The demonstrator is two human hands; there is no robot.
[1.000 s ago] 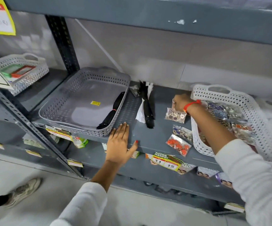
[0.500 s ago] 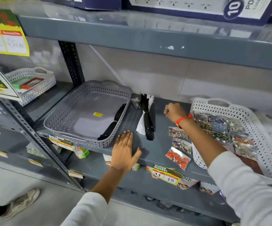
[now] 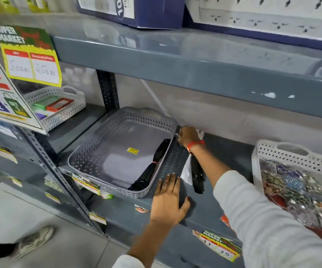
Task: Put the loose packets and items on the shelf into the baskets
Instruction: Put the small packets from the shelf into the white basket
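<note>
A grey basket (image 3: 90, 151) stands on the grey shelf (image 3: 224, 151) with a long black item (image 3: 152, 167) lying along its right side. Just right of it, a loose black item (image 3: 197, 176) and a white packet (image 3: 186, 171) lie on the shelf. My right hand (image 3: 188, 135) is at their far end, by the basket's back right corner, fingers curled on a clear-white packet end (image 3: 200, 133). My left hand (image 3: 168, 200) rests flat on the shelf's front, fingers apart. A white basket (image 3: 291, 151) at the right holds several trinket packets (image 3: 301, 190). My right arm hides the other loose packets.
The upper shelf edge (image 3: 195, 60) hangs low over the work area, with boxes on top. A white basket (image 3: 59, 113) with red and green items sits on the left shelf behind a price sign (image 3: 30, 57). Another person's shoe (image 3: 32, 240) is on the floor.
My right hand has moved left and back, from beside the white basket to the far end of the black and white items. The view tilted up. My left hand stayed flat.
</note>
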